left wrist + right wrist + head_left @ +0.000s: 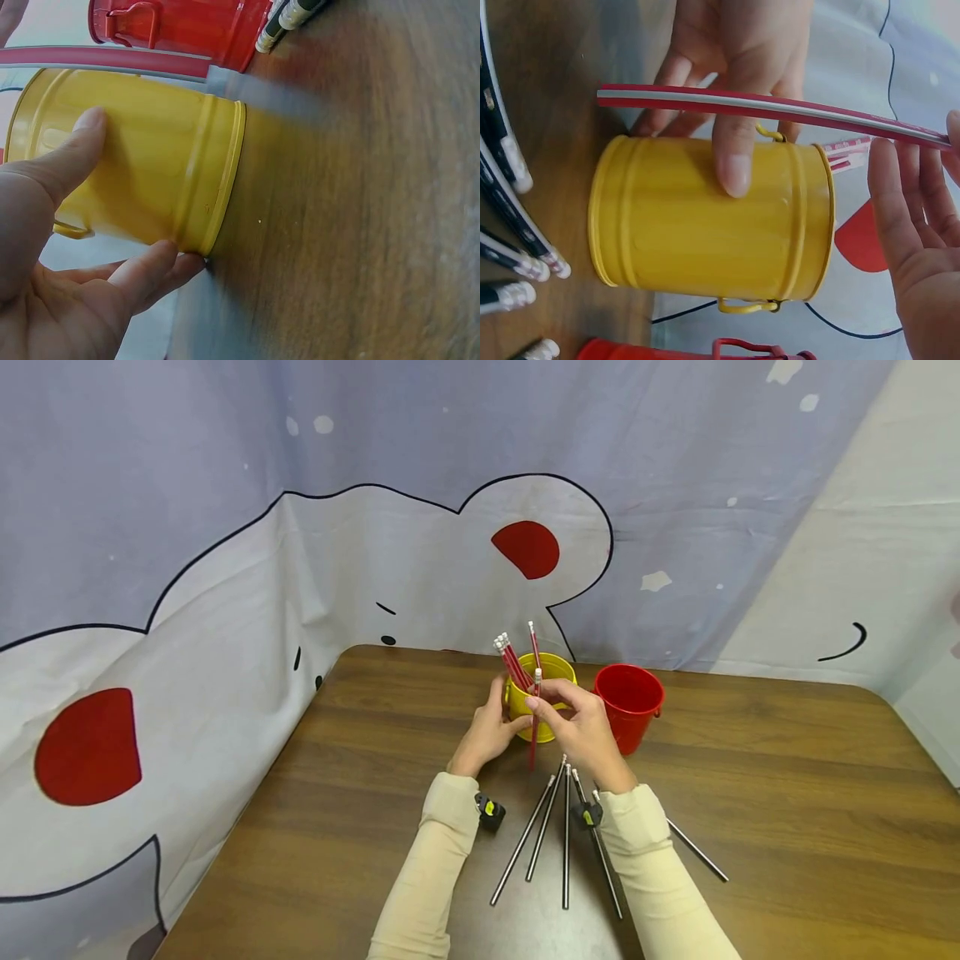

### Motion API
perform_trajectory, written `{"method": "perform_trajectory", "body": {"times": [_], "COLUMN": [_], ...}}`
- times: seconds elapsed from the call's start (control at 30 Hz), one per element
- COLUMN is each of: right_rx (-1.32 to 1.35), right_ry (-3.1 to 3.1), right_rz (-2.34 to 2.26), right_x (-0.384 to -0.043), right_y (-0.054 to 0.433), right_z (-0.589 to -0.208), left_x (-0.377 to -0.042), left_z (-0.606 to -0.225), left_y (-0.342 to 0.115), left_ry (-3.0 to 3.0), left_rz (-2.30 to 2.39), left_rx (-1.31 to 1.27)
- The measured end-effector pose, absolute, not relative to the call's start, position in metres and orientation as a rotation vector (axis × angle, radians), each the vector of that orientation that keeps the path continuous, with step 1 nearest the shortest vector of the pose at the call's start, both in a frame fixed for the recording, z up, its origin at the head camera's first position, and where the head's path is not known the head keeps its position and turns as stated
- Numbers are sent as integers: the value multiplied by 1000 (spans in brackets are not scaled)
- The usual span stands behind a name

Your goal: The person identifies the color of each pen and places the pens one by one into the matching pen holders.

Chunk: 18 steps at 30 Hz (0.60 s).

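Note:
A small yellow bucket [557,665] stands upright near the table's back edge. My left hand [486,735] holds its left side, the thumb [736,161] on the wall and the fingers around it. Several red pencils [513,662] with white eraser ends up lean inside the bucket. My right hand [588,732] pinches another red pencil [705,100] near its eraser end. That pencil hangs roughly upright in front of the bucket, outside it, with its lower end above the table. In the left wrist view the pencil crosses in front of the yellow bucket [157,142].
A red bucket [632,718] stands right of the yellow one; no pencils show in it. Several dark pencils [566,852] with white eraser ends lie fanned on the wooden table [360,777], some under the right forearm. A printed curtain [420,585] hangs behind.

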State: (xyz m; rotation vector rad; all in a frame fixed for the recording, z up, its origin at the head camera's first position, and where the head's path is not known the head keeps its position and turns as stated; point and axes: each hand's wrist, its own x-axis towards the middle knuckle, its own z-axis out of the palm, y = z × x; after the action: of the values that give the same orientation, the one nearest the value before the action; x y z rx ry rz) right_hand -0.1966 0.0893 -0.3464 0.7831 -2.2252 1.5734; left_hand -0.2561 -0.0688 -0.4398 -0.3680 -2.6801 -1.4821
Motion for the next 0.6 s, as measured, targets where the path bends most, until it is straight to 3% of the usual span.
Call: {"method": "perform_trajectory", "body": {"times": [0.6], "right_rx": [873], "right_ry": [-2142], "right_rz": [1505], "right_x": [-209], "right_y": [90], "right_z": [-313], "left_x": [-257], "left_z": [-442], "left_y": [-70], "left_ry": [-2696], "left_rz": [-1523], "left_rx": [-358]}}
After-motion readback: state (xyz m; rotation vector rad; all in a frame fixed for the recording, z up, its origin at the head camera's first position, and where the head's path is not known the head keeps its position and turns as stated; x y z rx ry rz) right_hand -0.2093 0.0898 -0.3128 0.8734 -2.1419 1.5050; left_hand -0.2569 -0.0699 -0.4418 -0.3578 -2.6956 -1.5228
